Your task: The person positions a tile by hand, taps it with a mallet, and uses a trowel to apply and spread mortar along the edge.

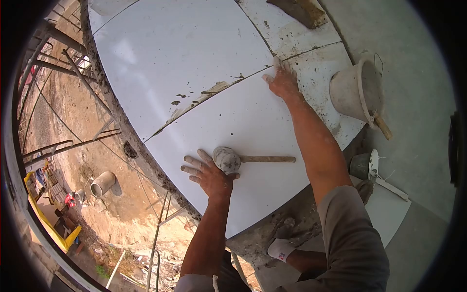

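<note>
My left hand [211, 177] lies flat with fingers spread on a large white tile [262, 131]. Right beside its thumb and fingers rests a mallet [227, 159], its grey, mortar-smeared head close to the hand and its wooden handle pointing right. Further up, my right hand [283, 83] presses on the far edge of the same tile, fingers stretched out near the corner where several tiles meet. Along the joint with the neighbouring white tile [180, 53] runs wet grey mortar. Neither hand holds anything.
A mortar-coated bucket [352, 90] stands at the right, with a smaller dark container [361, 166] below it. A brown piece [302, 12] lies on the far tile. On the left the floor edge drops to ground far below, past metal scaffolding [73, 146].
</note>
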The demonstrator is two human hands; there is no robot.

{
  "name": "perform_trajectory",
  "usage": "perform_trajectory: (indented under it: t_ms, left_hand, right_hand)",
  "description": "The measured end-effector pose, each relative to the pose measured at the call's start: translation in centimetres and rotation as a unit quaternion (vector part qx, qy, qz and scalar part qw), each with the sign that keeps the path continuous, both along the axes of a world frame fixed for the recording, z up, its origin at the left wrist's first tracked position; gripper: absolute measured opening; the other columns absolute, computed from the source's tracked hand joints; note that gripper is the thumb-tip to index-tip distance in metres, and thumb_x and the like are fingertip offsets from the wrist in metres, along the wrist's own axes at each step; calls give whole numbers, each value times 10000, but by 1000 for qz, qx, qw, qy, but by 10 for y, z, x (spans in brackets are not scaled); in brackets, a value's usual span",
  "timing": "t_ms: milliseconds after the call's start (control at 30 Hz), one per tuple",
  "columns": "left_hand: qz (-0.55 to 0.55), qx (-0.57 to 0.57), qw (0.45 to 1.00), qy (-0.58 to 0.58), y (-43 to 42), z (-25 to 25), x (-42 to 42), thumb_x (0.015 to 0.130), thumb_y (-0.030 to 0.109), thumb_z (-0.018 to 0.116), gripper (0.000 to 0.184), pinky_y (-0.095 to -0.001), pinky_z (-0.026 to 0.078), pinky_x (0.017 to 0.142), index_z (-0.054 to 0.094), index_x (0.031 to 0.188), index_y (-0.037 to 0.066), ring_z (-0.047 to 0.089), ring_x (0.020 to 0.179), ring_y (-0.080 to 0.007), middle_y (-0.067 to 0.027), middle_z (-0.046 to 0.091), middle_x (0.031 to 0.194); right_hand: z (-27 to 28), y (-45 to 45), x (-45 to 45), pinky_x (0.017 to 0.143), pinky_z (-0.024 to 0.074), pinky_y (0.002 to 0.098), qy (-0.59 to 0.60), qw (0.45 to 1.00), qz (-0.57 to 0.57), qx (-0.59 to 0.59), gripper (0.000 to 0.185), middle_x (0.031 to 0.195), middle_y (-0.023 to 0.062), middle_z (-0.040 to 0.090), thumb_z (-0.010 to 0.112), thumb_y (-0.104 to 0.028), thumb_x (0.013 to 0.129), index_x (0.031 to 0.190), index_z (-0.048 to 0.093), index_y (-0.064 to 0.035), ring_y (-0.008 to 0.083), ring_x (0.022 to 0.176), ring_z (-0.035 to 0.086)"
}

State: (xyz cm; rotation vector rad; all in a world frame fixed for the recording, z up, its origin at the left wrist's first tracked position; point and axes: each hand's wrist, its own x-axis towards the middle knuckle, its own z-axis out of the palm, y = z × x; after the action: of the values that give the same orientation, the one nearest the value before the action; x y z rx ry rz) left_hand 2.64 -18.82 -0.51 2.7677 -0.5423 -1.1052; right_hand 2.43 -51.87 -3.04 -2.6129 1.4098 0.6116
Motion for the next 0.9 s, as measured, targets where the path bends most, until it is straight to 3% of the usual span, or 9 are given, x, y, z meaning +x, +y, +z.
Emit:
perform_trajectory:
  t_ms: [133,267,367,600,767,833,867,900]
  left_hand:
    - [-5,3,1000,0,-1,2,3,471,420,905,1376,-658,242,1028,33,1465,37,-28,1305,-625,-384,-99,1443]
    - [0,3,1000,2,-1,3,3,480,435,896,1367,-650,245,1027,40,1463,21,-15,1307,-625,-389,-65,1445]
    - [-6,11,1000,12,-1,4,5,493,453,884,1355,-647,248,1025,47,1462,10,-7,1305,-627,-388,-47,1447]
    - [-6,8,999,33,1,10,11,554,455,853,1299,-653,232,1028,45,1461,-6,-10,1312,-617,-398,-44,1442]
    - [-10,-5,999,39,5,10,12,585,474,833,1273,-655,229,1026,44,1458,-11,-26,1301,-633,-409,-37,1430]
    - [-12,0,998,61,5,10,13,650,409,814,1180,-651,216,1035,60,1467,14,-60,1293,-640,-361,27,1457]
    - [-9,-33,999,12,9,-13,-2,713,314,783,1060,-657,217,1031,95,1472,41,-5,1347,-561,-299,114,1474]
    - [-8,-33,999,13,16,-27,-12,713,314,783,1060,-657,217,1031,95,1472,41,-5,1347,-561,-299,114,1474]
  right_hand:
    - [-13,7,-5,1128,154,488,-19,999,-16,-27,762,1534,95,190,480,-427,917,1482,106,-79,265,1425,123]
    - [-22,23,-7,1108,185,505,-26,997,49,-59,694,1515,97,246,472,-369,926,1470,159,-74,255,1417,164]
    - [-19,51,-6,1110,181,503,-50,993,98,-51,668,1512,100,251,463,-336,934,1468,163,-71,252,1413,179]
    - [4,137,35,1115,164,506,-68,981,182,27,558,1416,120,422,424,-309,953,1434,290,-59,258,1383,264]
    - [21,207,70,1118,149,515,-31,959,275,68,561,1433,116,401,394,-316,959,1425,294,-21,253,1388,256]
    - [25,242,83,1126,121,513,-2,929,348,125,578,1466,111,352,401,-309,954,1439,266,-25,246,1405,215]
    - [23,259,87,1126,121,513,-3,929,349,125,578,1466,111,352,401,-309,954,1439,266,-25,246,1405,215]
    - [17,276,90,1129,101,515,-34,923,357,137,585,1483,108,320,397,-306,954,1446,246,-29,244,1413,190]
